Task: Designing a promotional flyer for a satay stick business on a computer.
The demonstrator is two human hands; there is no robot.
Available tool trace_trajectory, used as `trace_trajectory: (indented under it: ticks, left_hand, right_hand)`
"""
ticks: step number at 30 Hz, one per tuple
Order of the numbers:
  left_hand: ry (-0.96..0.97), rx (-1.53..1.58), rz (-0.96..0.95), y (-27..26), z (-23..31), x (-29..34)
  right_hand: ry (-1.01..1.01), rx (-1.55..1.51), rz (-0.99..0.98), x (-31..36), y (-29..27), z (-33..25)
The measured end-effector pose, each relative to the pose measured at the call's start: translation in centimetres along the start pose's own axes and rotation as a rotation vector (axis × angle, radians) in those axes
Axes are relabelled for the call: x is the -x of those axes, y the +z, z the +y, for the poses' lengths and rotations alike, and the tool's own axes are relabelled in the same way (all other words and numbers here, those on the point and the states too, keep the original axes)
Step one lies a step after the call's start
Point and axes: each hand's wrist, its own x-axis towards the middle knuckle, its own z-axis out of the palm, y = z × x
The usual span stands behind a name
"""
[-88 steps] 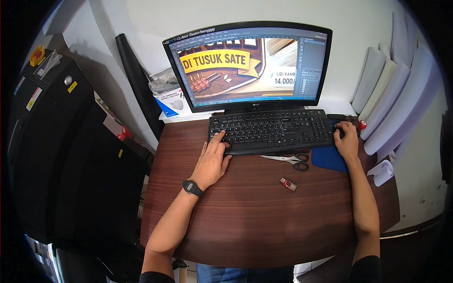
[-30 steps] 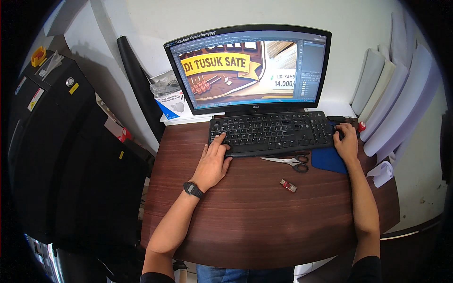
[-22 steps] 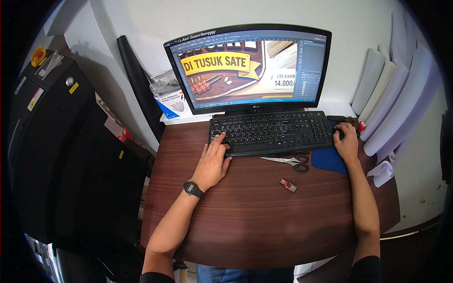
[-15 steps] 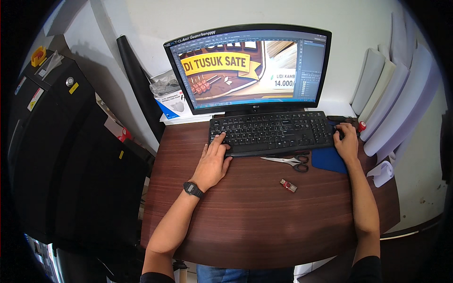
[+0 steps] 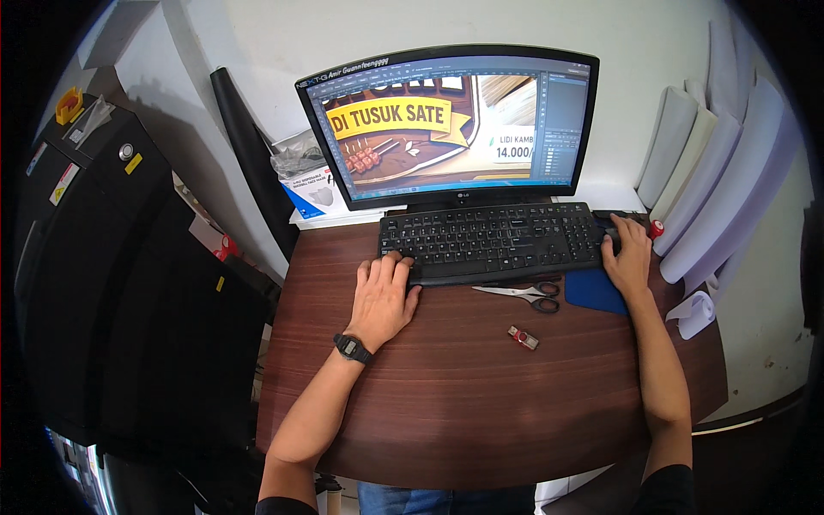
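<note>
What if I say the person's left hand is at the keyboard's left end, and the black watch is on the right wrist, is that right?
Not quite: the head view shows the black watch on the left wrist, not the right one. The left hand is indeed at the left end of the keyboard.

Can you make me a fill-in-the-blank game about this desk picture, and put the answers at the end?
1. The watch near the left hand is coloured ____.
2. The mouse pad under the right forearm's side of the keyboard is coloured ____.
3. Between the scissors and the USB stick, the ____ are nearer the keyboard.
4. The ribbon shown on the monitor is coloured ____.

Missing words: black; blue; scissors; yellow.
</note>
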Motion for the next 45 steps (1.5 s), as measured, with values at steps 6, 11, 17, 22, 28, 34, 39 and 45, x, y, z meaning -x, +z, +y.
trace_trajectory:
  ticks: [6, 11, 17, 22, 28, 34, 39, 45]
  left_hand:
    - [0.001, 0.008, 0.0, 0.1, 0.0, -0.1]
    - [0.02, 0.0, -0.002, -0.2, 0.0, -0.5]
    - [0.002, -0.007, 0.013, 0.1, 0.0, -0.2]
    - [-0.02, -0.008, 0.027, -0.2, 0.4, -0.1]
    - [-0.044, -0.006, 0.067, 0.1, 0.1, 0.0]
    - [-0.101, 0.023, 0.11, 0.0, 0.1, -0.1]
    - [0.046, -0.064, 0.001, -0.3, -0.5, 0.1]
    - [0.098, -0.095, -0.057, 0.0, -0.6, -0.1]
  right_hand:
    - [-0.174, 0.095, -0.173, 0.1, -0.2, -2.4]
    - [-0.22, 0.198, -0.287, -0.1, 0.1, -2.6]
    - [-0.227, 0.207, -0.295, -0.1, -0.1, -2.8]
    - [-0.238, 0.142, -0.14, 0.0, -0.2, -2.3]
    - [-0.042, 0.095, -0.055, -0.2, 0.2, 0.9]
    - [0.161, -0.04, -0.032, -0.2, 1.4, 3.8]
    - [0.205, -0.114, -0.018, -0.1, 1.8, 4.1]
    - [0.219, -0.113, -0.018, -0.2, 1.5, 3.4]
